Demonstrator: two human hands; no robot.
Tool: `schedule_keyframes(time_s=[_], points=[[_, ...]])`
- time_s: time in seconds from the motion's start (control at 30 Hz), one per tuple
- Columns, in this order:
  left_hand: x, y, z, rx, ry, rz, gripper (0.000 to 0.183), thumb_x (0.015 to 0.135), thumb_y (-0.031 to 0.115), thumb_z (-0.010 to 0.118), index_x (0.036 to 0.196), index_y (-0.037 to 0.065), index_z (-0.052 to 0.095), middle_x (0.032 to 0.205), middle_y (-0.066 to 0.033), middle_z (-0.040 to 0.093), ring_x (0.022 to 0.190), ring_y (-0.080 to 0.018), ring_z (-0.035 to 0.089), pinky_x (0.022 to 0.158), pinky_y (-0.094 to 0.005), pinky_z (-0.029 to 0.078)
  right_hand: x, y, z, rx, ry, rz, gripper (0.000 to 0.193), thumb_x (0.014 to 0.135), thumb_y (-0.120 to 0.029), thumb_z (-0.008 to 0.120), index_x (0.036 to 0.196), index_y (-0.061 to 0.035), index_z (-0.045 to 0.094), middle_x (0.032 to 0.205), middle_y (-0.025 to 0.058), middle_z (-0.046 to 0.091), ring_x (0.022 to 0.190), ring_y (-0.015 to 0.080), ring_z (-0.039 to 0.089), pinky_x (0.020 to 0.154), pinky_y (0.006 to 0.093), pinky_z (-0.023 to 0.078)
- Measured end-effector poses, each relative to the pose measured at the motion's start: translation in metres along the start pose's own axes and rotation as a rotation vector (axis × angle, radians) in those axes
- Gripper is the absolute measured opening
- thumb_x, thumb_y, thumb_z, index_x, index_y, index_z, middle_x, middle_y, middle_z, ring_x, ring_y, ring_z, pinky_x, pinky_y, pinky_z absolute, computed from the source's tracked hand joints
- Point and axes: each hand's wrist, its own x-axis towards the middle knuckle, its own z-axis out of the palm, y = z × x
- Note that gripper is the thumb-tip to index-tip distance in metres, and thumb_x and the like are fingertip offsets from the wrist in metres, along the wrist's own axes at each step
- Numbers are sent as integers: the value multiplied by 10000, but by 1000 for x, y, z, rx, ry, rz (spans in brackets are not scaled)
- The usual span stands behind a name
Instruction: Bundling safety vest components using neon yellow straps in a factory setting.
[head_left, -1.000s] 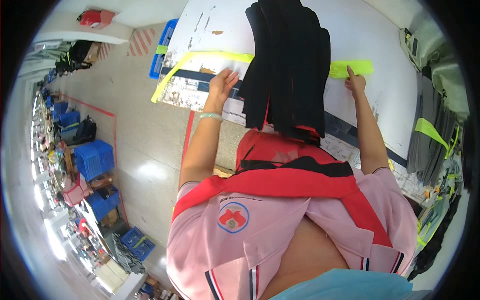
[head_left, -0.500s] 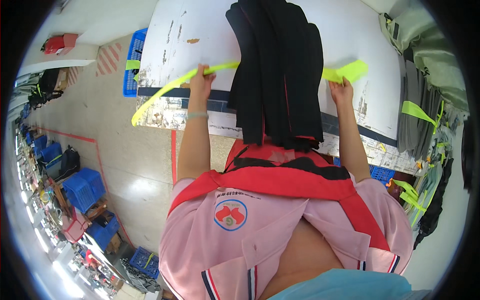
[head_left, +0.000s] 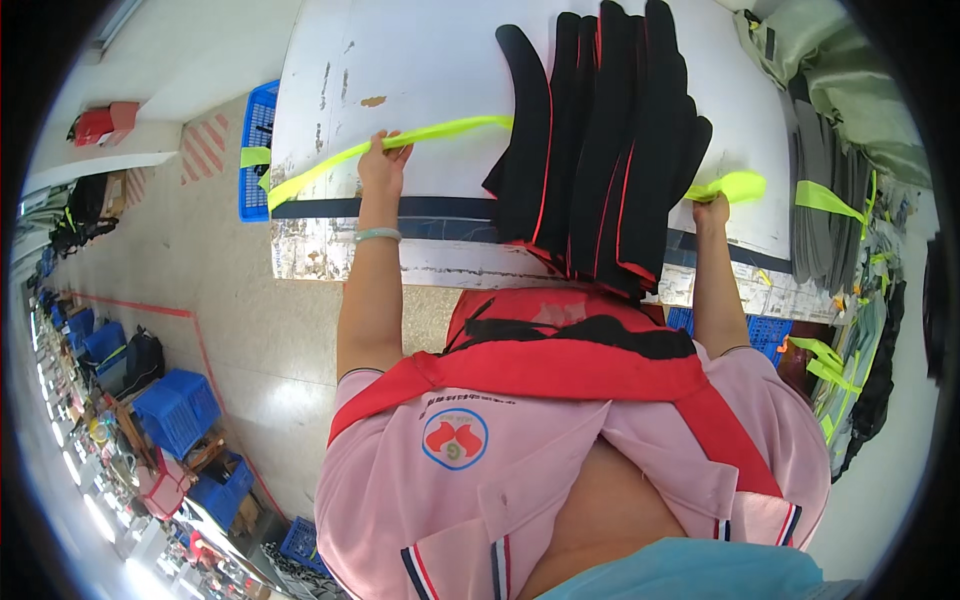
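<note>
Head view: both hands — left hand [head_left: 381, 165], right hand [head_left: 711, 211] — clench fingers on a neon strap [head_left: 440, 133], its middle hidden under black pieces [head_left: 600, 140].

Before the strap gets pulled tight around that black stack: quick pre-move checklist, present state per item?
1. Left hand gripping the neon yellow strap: ok.
2. Right hand gripping the strap's other end: ok.
3. Strap passes under or behind the stack of black pieces: cannot tell, the middle is hidden.
4. Stack fully on the white table: not ok, its near ends overhang the table edge.
5. Pieces aligned: not ok, the far tips are fanned out.
6. Strap free of twists: cannot tell.
</note>
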Motion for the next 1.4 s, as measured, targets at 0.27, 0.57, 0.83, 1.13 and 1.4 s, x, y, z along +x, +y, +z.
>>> schedule_keyframes(time_s=[0.27,0.57,0.83,1.13,1.4], points=[[-78,-30,249,384,-941,256,212,871,123,510,1005,-24,585,671,-65,579,595,-179,609,599,-292,512,-125,-19,107,-285,-433,-355,128,924,-197,548,951,-72,559,892,38,607,761,120,578,603,266,472],[-137,-167,303,973,-1310,285,286,931,198,435,928,-1,639,733,-148,648,630,-256,635,631,-357,496,-202,-22,101,-219,-780,-220,283,972,-142,473,1218,-24,548,1086,21,619,990,103,572,881,250,435],[-158,-180,297,1534,-1488,416,340,725,178,674,1035,41,637,998,-177,664,947,-340,626,853,-400,484,-211,-41,94,-457,-573,-615,186,868,-83,593,1033,-16,646,1006,41,633,906,114,585,778,247,455],[-166,-211,281,869,-1363,916,142,837,143,608,972,107,629,904,-91,657,910,-226,613,791,-379,466,-240,-108,184,-909,-1355,-206,402,905,-210,565,1292,-109,528,1124,38,605,1001,128,556,938,279,426],[-130,-233,253,855,-1338,1108,321,920,335,449,1146,140,569,1186,-88,588,1099,-266,559,967,-408,406,-227,7,254,-1653,-1508,-920,281,673,-251,679,873,-53,687,908,154,663,803,325,633,733,405,499]])
